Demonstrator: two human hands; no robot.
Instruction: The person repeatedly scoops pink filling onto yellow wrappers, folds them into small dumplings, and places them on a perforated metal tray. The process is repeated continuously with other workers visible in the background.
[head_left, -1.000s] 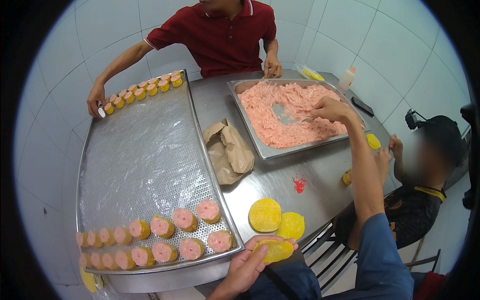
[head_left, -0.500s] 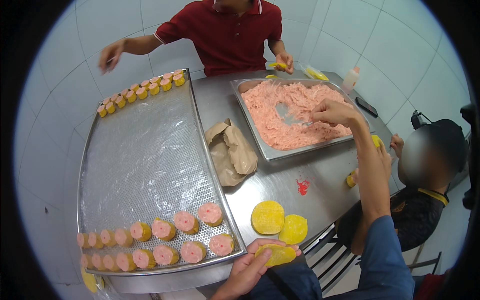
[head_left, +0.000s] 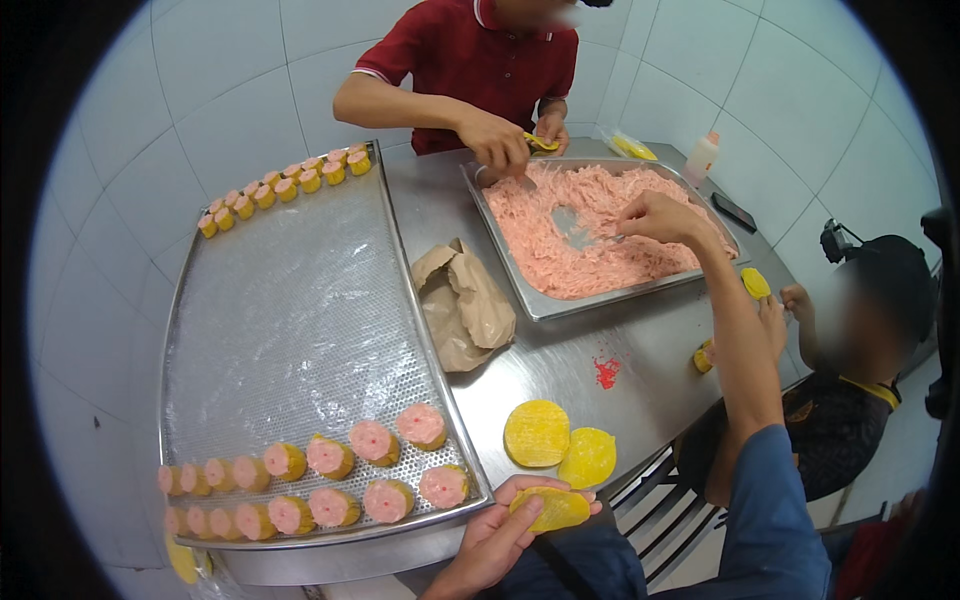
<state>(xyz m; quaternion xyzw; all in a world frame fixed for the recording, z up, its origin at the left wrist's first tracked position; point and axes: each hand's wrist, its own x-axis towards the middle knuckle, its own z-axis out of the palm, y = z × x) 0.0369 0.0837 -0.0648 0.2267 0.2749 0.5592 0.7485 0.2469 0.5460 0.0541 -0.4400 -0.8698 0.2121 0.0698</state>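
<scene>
Left hand [head_left: 500, 535] cupping yellow wrapper [head_left: 548, 508], right hand [head_left: 655, 217] pinching utensil [head_left: 590, 240] in pink filling tray [head_left: 540, 300]

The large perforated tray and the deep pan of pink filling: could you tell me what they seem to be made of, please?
The large perforated tray looks like stainless steel: silvery, dotted with fine holes, with a raised shiny rim. The deep rectangular pan also seems to be stainless steel, with smooth reflective walls. The pink filling looks like soft minced paste, shredded and moist; exactly what it is made of cannot be told.
</scene>
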